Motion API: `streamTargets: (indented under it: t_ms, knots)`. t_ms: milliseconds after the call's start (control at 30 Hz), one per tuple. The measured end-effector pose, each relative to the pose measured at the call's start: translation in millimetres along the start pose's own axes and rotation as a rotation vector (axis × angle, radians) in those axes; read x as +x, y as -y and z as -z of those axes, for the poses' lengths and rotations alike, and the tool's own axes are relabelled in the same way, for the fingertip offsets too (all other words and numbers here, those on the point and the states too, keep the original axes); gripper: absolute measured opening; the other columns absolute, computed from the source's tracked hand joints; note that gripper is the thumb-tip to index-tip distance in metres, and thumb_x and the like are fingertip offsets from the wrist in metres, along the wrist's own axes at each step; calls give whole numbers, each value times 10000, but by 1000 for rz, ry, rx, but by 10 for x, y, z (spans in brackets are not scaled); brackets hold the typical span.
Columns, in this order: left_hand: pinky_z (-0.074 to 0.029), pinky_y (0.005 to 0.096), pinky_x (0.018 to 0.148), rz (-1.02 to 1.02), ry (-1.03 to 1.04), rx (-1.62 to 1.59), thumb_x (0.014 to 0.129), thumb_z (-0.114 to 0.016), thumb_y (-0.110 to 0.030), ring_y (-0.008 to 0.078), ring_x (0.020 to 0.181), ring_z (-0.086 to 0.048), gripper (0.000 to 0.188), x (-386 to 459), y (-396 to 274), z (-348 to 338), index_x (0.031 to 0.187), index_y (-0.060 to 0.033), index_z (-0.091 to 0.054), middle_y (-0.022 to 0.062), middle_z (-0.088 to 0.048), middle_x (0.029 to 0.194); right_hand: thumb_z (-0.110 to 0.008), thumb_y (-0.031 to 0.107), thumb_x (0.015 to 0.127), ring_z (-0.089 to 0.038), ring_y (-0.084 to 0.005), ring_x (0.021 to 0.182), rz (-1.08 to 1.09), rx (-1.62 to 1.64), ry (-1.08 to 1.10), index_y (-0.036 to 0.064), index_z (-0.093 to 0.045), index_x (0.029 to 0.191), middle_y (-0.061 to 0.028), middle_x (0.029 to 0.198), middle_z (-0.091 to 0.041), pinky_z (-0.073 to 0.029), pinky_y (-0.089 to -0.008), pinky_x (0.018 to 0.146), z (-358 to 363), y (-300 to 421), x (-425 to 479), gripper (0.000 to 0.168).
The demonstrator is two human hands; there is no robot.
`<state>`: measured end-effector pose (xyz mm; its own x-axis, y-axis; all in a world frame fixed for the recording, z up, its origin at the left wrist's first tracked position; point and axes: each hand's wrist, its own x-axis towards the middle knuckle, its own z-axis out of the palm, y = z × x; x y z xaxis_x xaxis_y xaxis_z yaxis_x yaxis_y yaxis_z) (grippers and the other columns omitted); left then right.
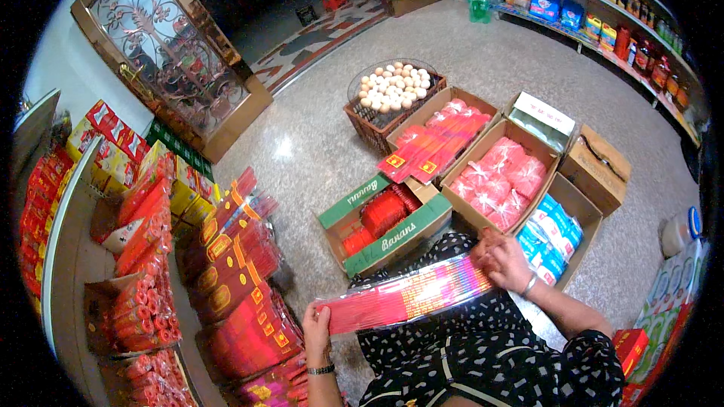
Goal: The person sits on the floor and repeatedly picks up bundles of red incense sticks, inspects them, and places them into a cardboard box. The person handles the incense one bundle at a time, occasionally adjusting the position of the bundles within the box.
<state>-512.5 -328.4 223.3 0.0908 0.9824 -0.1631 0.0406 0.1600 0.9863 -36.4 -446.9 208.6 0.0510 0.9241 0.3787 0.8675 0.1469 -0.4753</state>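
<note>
A long flat clear-wrapped pack of thin red sticks [407, 297], with a shiny gold and multicoloured printed part, spans the space between my hands. My left hand [317, 325] grips its plain red end, thumb on top. At the patterned end is my right hand [498, 260], its fingers bent around or against the end of the pack; the fingertips are partly hidden. Beyond the pack stands a green and white carton [396, 232] with red packaged goods. Red bundles [249, 328] with gold labels stand to the left of my left hand.
Open cartons hold pink plastic-wrapped bundles [503, 175], long red packs [438, 144] and blue-white packets [548, 234]. Behind them, a wire basket of eggs [393, 87] rests on a brown crate [367, 124]. A closed cardboard box [597, 169] is at right. Stocked shelves [599, 45] line the far right; a door [169, 56] stands upper left.
</note>
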Motion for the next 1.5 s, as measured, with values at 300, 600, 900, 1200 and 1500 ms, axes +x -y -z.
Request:
streamTargets:
  t_ms: [300, 600, 900, 1200, 1500]
  knots:
    - [-524, 339, 861, 36, -5, -301, 1016, -477, -219, 192, 943, -649, 246, -132, 318, -117, 1096, -14, -587, 104, -663, 1046, -683, 256, 806, -542, -355, 1107, 563, 341, 126, 145, -600, 1100, -152, 1373, -495, -449, -476, 790, -938, 1521, 725, 324]
    - [-540, 383, 845, 206, -69, -624, 1012, -447, -426, 247, 960, -654, 464, -244, 411, -22, 1151, -10, -595, 117, -663, 1086, -546, 254, 871, -470, -304, 1188, 888, 213, 302, 185, -546, 1300, -125, 1454, -394, -421, -447, 868, -1521, 2416, 760, 435]
    - [-520, 294, 800, 73, -52, -171, 964, -567, -144, 151, 846, -644, 200, -157, 385, -240, 1050, 22, -637, 78, -683, 998, -644, 92, 748, -633, -343, 902, 489, 405, 84, 94, -594, 896, -121, 922, -638, -545, -426, 755, -232, 968, 619, 156]
    - [-511, 288, 806, 63, -3, -186, 971, -536, -115, 137, 858, -630, 163, -55, 480, -199, 1045, 7, -615, 72, -671, 990, -616, 54, 696, -625, -353, 809, -73, 125, -275, 81, -618, 783, -128, 833, -640, -508, -455, 706, -84, 62, 230, 91]
    - [-514, 266, 759, 53, -4, -249, 996, -499, -167, 123, 823, -610, 169, -122, 264, -350, 981, -29, -596, 49, -654, 955, -639, 227, 789, -560, -377, 1094, 573, 332, 130, 127, -589, 1167, -192, 1260, -564, -475, -490, 813, -1366, 1971, 694, 395]
